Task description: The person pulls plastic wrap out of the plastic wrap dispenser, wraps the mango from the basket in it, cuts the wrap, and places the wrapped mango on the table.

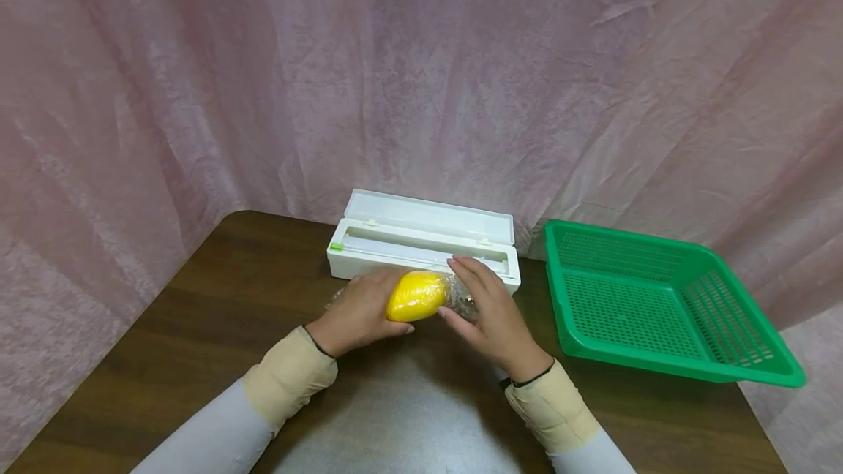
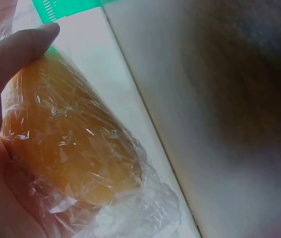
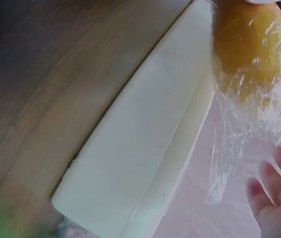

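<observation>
A yellow fruit (image 1: 416, 297), shaped like a lemon or mango, is held above the table in front of the white box. Clear cling film (image 2: 145, 213) wraps it, wrinkled and shiny, and a loose tail of film (image 3: 232, 144) hangs off one end. My left hand (image 1: 365, 309) grips the fruit, its thumb (image 2: 24, 47) lying across the film in the left wrist view. On the other side is my right hand (image 1: 490, 317), close to the film's loose end. Its fingers (image 3: 274, 181) are spread and slightly bent beside the film in the right wrist view.
Behind the hands stands a white cling film dispenser box (image 1: 349, 267), its lid (image 1: 428, 214) raised, with a roll (image 1: 402, 249) inside and a green slider (image 1: 336, 246). A green plastic basket (image 1: 556, 298) sits at the right of the brown table (image 1: 197, 313). A pink curtain (image 1: 421, 79) hangs behind.
</observation>
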Action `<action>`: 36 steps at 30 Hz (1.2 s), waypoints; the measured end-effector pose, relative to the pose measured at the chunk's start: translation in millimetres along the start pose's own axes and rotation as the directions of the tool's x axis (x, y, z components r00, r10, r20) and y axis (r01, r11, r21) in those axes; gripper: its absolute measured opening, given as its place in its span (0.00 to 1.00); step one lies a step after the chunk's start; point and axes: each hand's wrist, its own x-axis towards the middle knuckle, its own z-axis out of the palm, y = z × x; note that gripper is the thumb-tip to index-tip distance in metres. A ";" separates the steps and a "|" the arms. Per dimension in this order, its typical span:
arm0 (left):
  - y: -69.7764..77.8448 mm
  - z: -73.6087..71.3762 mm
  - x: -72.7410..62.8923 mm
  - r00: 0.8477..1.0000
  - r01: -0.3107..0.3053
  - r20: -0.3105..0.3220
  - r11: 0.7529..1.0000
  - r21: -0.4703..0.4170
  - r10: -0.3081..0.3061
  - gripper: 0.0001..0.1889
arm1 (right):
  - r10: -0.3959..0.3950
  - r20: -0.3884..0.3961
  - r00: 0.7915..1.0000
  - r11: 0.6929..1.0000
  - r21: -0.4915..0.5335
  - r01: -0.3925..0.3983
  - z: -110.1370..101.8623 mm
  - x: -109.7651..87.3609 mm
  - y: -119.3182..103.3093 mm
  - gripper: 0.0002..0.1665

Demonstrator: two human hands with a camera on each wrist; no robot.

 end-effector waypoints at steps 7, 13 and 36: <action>-0.1 -2.0 1.1 0.999 0.039 -0.033 0.999 0.002 -0.038 0.47 | -0.050 -0.127 0.991 0.998 0.032 0.054 -3.2 0.5 -5.9 0.30; -1.0 -2.4 3.4 0.996 0.049 -0.079 0.999 -0.018 -0.050 0.45 | -0.136 -0.109 0.985 0.977 0.149 0.151 -0.5 0.8 -13.1 0.12; 1.8 -7.0 5.3 0.977 0.043 -0.203 0.994 -0.097 -0.062 0.44 | 0.236 0.345 0.909 0.918 0.228 -0.325 17.7 -4.7 -23.0 0.35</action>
